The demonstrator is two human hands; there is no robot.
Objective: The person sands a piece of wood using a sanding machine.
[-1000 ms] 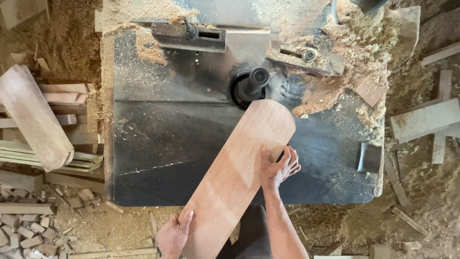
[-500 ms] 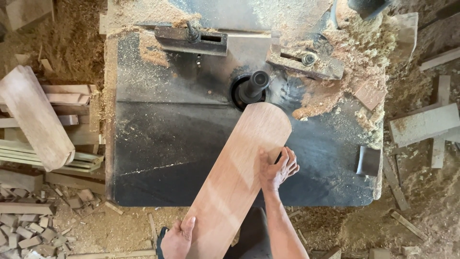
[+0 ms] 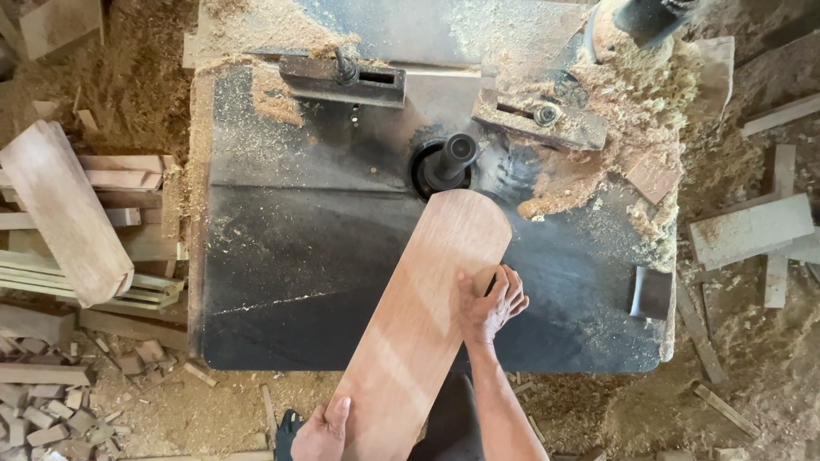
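Head cam looking straight down at a shaper-type table, so going left to right: off the left edge there's a pile of wooden slats [image 3: 128,286] with another rounded-end board [image 3: 61,209] lying across it at a slant, same shape as the one being worked, so that looks like a stack of like pieces. Below that, a scatter of small offcut blocks [image 3: 51,410] on the sawdusty floor. Then the dark metal table [image 3: 299,282], dusted with shavings. The left hand [image 3: 320,434] is down at the bottom of the frame, off the table, wrapped around the near left edge of the long wooden board [image 3: 427,316]; my guess is it's there to steer the tail end. The board lies flat on the table, running diagonally up and right, with its rounded end right up against the upright spindle [image 3: 451,158] poking out of the round hole; can't tell if it's actually touching. The right hand [image 3: 489,307] is pressed flat on the board's right edge, fingers spread and hooking over the side, which reads as holding it down and toward the spindle. The board itself is reddish-brown, smooth, fine-grained, semicircular at the far end. Behind the spindle are two metal fence brackets [image 3: 538,115], and a heap of shavings [image 3: 615,128] sits to the right.
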